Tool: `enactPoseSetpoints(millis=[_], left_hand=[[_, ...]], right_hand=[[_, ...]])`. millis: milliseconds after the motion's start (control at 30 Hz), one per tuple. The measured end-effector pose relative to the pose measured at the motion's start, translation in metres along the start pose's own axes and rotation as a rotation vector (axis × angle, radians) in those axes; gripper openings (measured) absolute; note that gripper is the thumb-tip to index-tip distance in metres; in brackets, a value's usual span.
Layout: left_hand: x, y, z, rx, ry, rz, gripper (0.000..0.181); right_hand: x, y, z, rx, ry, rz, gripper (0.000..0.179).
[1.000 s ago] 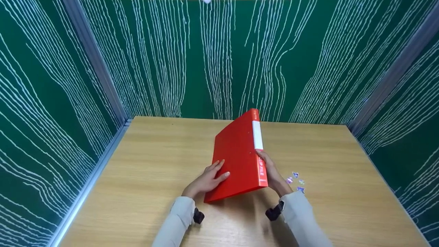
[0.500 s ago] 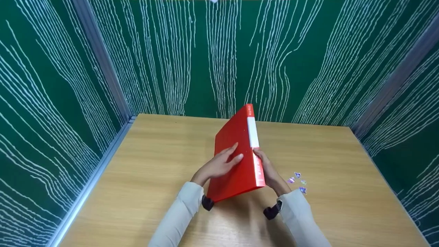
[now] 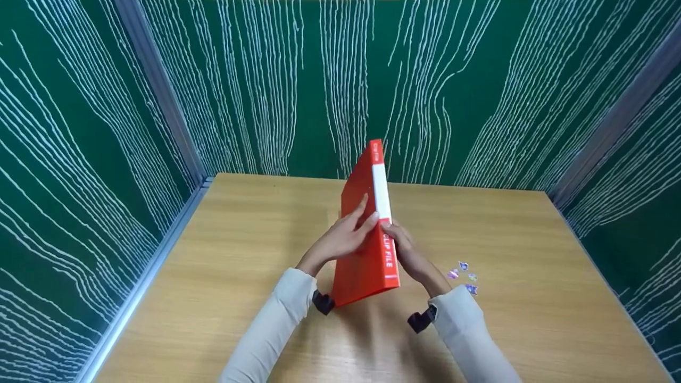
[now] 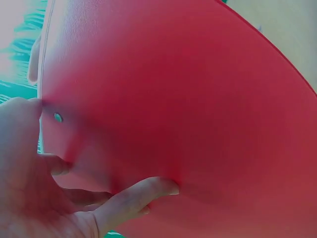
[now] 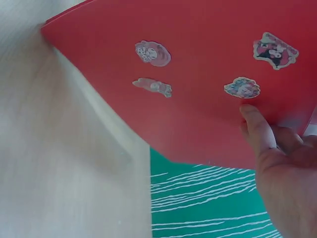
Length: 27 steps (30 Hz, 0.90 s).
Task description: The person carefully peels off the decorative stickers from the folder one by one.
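Note:
A red clip file (image 3: pixel 352 266) with a white label on its spine is held up on edge, tilted, over the table. My right hand (image 3: pixel 415 258) grips it at the spine, thumb on the spine and fingers on the far cover. My left hand (image 3: pixel 338 239) rests on the near cover with extended fingers, its thumb near the spine. In the left wrist view a small metal rivet (image 4: pixel 58 117) shows beside that hand. The right wrist view shows several character stickers (image 5: pixel 153 53) on the far cover, with a fingertip of my right hand just below one sticker (image 5: pixel 242 88).
Several small purple stickers (image 3: pixel 471 289) lie on the wooden table (image 3: pixel 255 239), right of the file. Green panels with white wavy lines (image 3: pixel 308 106) enclose the back and sides, joined by grey corner posts (image 3: pixel 159 90). A dark wrist camera (image 3: pixel 423 319) sits at each cuff.
The file has turned so its spine faces me more, and its top has shifted up and left. My left hand has slid up the cover toward the spine; my right hand keeps its grip.

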<state>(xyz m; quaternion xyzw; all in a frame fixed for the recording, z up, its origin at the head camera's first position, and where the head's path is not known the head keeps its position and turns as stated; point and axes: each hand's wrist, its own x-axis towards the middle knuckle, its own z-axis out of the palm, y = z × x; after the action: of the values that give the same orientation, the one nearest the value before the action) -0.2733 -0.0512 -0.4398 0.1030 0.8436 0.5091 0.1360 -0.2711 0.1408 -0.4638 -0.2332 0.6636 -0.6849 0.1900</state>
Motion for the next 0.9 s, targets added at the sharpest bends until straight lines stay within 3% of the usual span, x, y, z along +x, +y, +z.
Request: enactPoseSetpoints(millis=[233,500,767,900], left_hand=[[-0.005,0.014,-0.002,-0.080,-0.006,0.006,0.085],[-0.010,0.021,-0.006,-0.125,0.011,0.043,0.082],[-0.018,0.025,-0.011,-0.178,0.020,0.102,0.077],[-0.023,0.030,-0.014,-0.230,0.018,0.117,0.082]], right_hand=[[0.003,-0.005,0.006,-0.124,0.048,-0.097,0.057],[0.007,-0.003,0.015,-0.333,0.153,-0.101,0.057],[0.005,-0.001,0.016,-0.454,0.172,-0.101,0.058],[0.003,0.000,0.017,-0.505,0.204,-0.092,0.056]])
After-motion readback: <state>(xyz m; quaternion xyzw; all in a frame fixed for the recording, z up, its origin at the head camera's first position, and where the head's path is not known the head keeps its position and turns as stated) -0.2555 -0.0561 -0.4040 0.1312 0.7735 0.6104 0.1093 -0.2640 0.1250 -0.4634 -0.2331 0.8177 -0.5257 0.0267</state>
